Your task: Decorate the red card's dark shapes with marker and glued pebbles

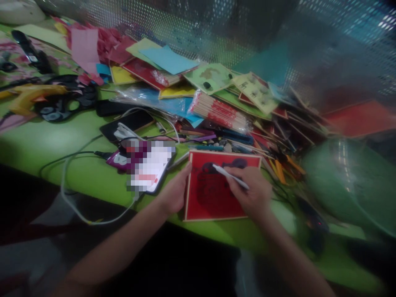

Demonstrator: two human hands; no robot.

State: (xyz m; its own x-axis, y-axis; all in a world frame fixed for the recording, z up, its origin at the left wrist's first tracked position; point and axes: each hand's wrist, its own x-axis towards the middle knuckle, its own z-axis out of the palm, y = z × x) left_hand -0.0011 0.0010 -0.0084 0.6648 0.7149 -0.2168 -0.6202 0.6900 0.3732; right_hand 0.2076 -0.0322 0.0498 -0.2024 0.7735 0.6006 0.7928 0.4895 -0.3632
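Observation:
A red square board point(213, 206) with a pale edge lies tilted near the table's front, bearing dark shapes and marks that are too blurred to make out. My left hand point(176, 194) grips its left edge, the thumb up along the side and the fingers partly hidden. In my right hand point(253, 189) is a slim white pen-like tool point(232, 176), its tip at a dark shape on the board's upper part. My right fingers are closed round it. Just left of the board, a phone point(154, 165) lies face up, its screen blurred out and a white cable plugged in.
Behind the board lie a bundle of wooden sticks point(219, 111) in plastic wrap and several coloured cards point(168, 59). A yellow glue gun point(37, 97) rests at the left. A large green rounded object point(346, 185) stands on the right. Cables cross the green table point(74, 136).

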